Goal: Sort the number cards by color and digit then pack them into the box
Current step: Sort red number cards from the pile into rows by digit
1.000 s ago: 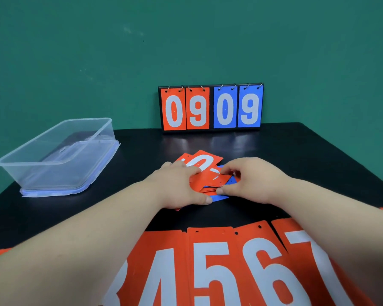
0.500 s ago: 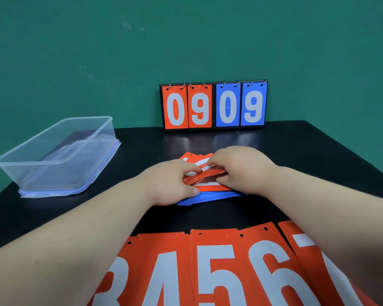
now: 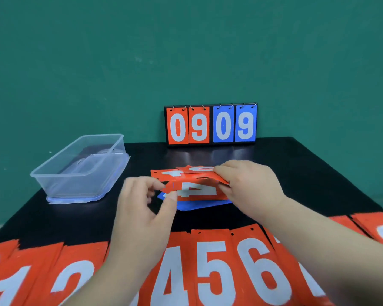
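centrally, right hand [image 3: 250,186] pinching red cards [image 3: 186,176]

Scoreboard [image 3: 211,124] at the back reads 0 9 on red, 0 9 on blue. Front row of red cards [image 3: 212,268] shows 1, 2, 4, 5, 6. A red card [image 3: 195,189] in the centre pile shows 4.

The left grip [image 3: 142,208] has lifted off the pile and now hovers at its left edge, thumb and forefinger by the corner of a red 4 card [image 3: 197,191]; blur hides whether they pinch it. The right grip [image 3: 250,186] has raised the upper red cards [image 3: 186,173], uncovering that 4. More of the blue cards [image 3: 199,205] beneath now shows.
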